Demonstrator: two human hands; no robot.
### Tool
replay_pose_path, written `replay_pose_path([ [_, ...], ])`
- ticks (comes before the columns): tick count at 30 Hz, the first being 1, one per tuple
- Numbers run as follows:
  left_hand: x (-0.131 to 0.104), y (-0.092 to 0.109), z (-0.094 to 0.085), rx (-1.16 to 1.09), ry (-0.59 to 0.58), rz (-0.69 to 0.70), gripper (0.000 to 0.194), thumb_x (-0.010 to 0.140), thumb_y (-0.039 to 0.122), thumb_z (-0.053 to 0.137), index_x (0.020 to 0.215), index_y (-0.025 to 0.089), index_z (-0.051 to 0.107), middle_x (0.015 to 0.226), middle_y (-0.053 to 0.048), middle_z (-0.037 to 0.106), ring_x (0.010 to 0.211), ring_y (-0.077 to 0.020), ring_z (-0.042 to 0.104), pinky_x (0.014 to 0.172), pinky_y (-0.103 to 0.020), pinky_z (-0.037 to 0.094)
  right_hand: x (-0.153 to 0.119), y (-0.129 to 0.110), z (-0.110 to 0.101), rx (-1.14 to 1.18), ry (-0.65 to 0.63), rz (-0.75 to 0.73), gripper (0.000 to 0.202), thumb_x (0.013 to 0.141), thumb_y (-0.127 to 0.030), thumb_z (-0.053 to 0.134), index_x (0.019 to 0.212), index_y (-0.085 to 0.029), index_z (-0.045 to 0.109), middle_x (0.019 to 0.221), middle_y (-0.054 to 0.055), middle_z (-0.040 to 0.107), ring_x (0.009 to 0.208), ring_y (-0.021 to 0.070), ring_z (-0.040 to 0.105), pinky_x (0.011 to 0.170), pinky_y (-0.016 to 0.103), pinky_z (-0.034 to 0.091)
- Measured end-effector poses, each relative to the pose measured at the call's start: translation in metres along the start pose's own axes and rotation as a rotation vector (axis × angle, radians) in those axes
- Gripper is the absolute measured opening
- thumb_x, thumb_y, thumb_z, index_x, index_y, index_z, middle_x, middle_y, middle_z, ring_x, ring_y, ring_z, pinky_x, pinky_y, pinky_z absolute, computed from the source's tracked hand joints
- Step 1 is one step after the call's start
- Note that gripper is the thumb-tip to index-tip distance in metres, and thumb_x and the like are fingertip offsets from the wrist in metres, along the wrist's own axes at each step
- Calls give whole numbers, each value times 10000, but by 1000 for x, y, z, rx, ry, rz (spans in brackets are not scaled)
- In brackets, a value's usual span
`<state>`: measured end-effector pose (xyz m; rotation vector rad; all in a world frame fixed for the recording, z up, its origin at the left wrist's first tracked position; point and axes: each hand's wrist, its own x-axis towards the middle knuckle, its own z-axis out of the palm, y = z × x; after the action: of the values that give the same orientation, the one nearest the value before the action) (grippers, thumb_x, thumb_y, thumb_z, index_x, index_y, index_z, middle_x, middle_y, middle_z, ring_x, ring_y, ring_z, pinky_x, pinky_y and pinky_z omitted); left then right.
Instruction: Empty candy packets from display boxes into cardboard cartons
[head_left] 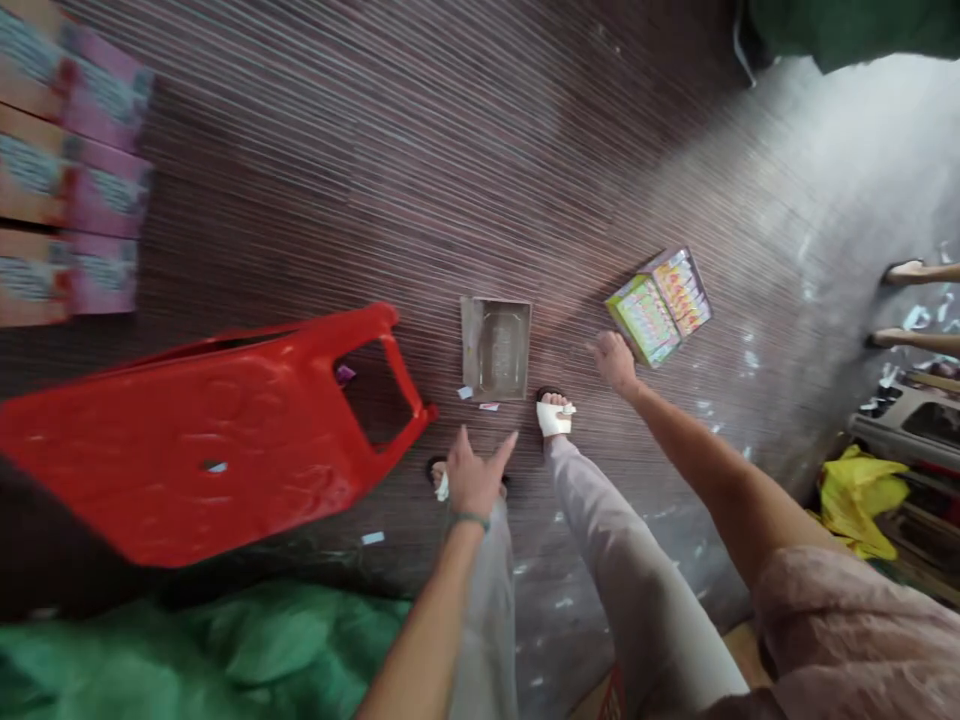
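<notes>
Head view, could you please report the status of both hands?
Left hand empty, fingers spread. Right hand beside colourful box. Red plastic piece near grey tray.

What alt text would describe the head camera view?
Right hand beside a box of colourful packets, left hand open, above a dark striped floor. A shallow open container and a large red plastic item are nearby.
</notes>
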<state>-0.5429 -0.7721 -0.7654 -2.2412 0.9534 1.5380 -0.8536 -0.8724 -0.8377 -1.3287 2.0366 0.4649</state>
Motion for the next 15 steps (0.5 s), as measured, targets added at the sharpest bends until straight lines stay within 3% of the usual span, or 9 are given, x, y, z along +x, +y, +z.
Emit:
replay_pose_path([
  [3, 55, 59, 3, 63, 102, 74, 1098, 838, 565, 813, 1647, -49, 396, 1589, -361, 529, 1537, -459, 486, 1304, -560, 363, 49, 59, -41, 8, 196, 132, 448, 1022, -279, 656, 1434, -111, 600, 1422, 220, 632, 1341, 328, 590, 1178, 459, 466],
  [6, 99, 89, 8, 145, 115, 76, 1199, 799, 590, 871, 1687, -14, 337, 1610, -373, 490, 1541, -494, 465, 1288, -614, 362, 102, 110, -87, -47, 323, 266, 596, 1055, -362, 641, 1556, -89, 468, 1531, 257, 531, 1445, 345, 508, 1212, 545, 422],
  [10, 136, 103, 31, 245, 96, 30, 1486, 678, 686, 954, 1773, 120, 124, 1749, -359, 248, 1617, -531, 322, 1289, -677, 330, 141, 144, -126, -152, 213, 358, 1019, 1029, -546, 728, 1730, -69, 163, 1717, 337, 295, 1622, 410, 277, 1266, 737, 263],
  [13, 149, 105, 58, 275, 84, 22, 1588, 602, 657, 1010, 1782, 201, 51, 1786, -330, 109, 1632, -560, 246, 1289, -726, 294, 151, 154, -126, -148, 79, 407, 1329, 892, -547, 904, 1776, -168, -13, 1824, 240, 113, 1687, 440, 56, 1301, 815, 118],
  [15, 155, 102, 73, 284, 133, 22, 1554, 609, 574, 1024, 1779, 226, 62, 1769, -313, 128, 1605, -569, 272, 1270, -756, 304, 155, 160, -116, -124, 4, 418, 1364, 876, -543, 920, 1776, -214, -50, 1838, 193, 56, 1689, 427, 26, 1326, 804, 111],
])
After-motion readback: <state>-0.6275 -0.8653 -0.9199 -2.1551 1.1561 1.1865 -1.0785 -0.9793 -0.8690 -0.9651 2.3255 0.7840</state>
